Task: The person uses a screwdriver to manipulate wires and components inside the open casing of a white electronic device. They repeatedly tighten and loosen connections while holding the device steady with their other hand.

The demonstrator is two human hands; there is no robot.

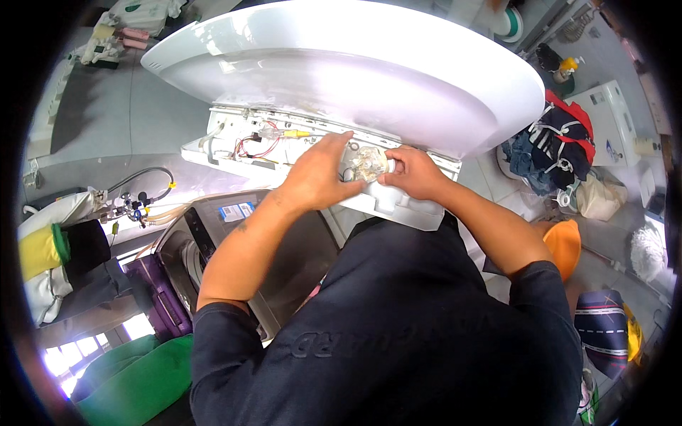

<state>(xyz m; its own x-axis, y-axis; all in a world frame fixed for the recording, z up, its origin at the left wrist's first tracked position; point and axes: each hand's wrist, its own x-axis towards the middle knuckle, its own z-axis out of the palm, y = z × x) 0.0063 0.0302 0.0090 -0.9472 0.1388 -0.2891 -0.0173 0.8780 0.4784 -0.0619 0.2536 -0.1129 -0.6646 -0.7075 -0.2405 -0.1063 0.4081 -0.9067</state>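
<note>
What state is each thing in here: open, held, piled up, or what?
White housing: open, insides exposed
Red wires: looped, uncovered
Yellow connector: lying inside the housing
Curved white panel: raised, beyond the housing
Clear part: between the hands
Left hand: curved at the clear part, grip unclear
Right hand: pinching a small white piece
Clothes: heaped

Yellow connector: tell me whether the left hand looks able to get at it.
Probably yes. The yellow connector lies uncovered in the open white casing, close beside the left hand, though that hand, at the clear part, would likely have to move off it.
</note>
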